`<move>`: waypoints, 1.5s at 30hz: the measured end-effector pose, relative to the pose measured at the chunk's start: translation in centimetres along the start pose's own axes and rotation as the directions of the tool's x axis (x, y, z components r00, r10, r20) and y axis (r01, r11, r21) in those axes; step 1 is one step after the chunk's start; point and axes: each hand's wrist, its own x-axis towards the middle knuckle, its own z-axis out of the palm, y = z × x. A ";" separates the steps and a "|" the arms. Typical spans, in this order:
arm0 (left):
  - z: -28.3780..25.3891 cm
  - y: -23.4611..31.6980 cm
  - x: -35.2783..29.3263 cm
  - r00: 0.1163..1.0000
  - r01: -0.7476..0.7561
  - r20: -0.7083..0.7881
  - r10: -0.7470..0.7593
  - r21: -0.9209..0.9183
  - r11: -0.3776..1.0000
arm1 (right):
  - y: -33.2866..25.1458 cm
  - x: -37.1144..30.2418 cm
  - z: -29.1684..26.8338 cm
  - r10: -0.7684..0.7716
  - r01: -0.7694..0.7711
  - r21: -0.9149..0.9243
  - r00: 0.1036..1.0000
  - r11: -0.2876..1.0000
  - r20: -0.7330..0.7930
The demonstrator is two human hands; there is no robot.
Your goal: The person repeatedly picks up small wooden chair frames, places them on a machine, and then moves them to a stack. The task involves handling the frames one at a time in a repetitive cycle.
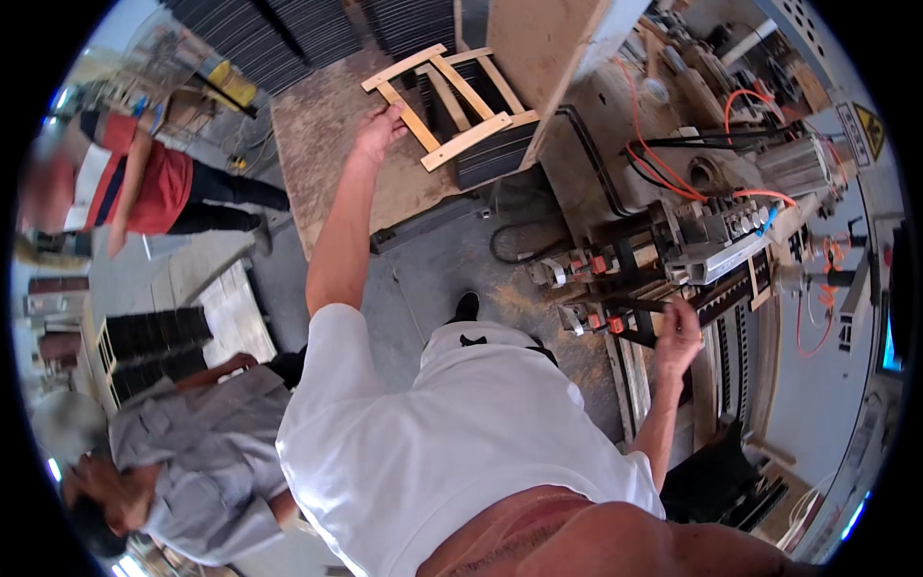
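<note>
My left hand (380,132) reaches far forward, its fingers closed on the near-left bar of a light wooden frame (466,154). This frame lies tilted on top of a second wooden frame (502,85), which rests on a stack of dark slatted pieces (495,162). On the right, my right hand (680,337) is at the machine (711,255), beside the end of a dark bar (639,306). Its fingers are curled, and what they hold, if anything, is too small to make out. Red-and-metal clamps (598,264) stick out of the machine toward me.
The stack stands on a worn wooden board (322,144), next to an upright panel (538,48). Orange air hoses (673,178) cross the machine bench. Two people are at my left: one in a red shirt (163,173), one closer in grey (207,442). Sawdust (524,298) covers some floor.
</note>
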 end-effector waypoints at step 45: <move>20.7 -20.4 -29.1 0.642 -0.553 0.730 0.234 0.229 0.801 | -12.3 -25.0 -23.9 0.235 -0.553 -0.638 0.824 0.536 -0.516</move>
